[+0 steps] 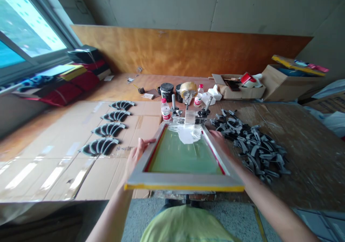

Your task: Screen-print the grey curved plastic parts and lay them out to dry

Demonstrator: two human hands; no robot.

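Observation:
A screen-printing frame (185,179) with green mesh (185,156) is tilted in front of me, clamped at its far end to a metal hinge (178,118). White ink (190,133) lies on the far part of the mesh. My left hand (137,152) is at the frame's left edge, its visible fingers stretched toward the rim; their ends are partly hidden. On the other side, my right hand (217,137) is by the right edge, blurred and partly covered by the frame. Whatever is under the frame is hidden.
Dark curved plastic parts (99,147) stand in several rows on cardboard at left. A heap of similar loose parts (258,150) lies at right. Behind the hinge are a red-capped bottle (165,111), black tubs (167,91) and a tape roll (188,88). Cardboard boxes (244,92) stand back right.

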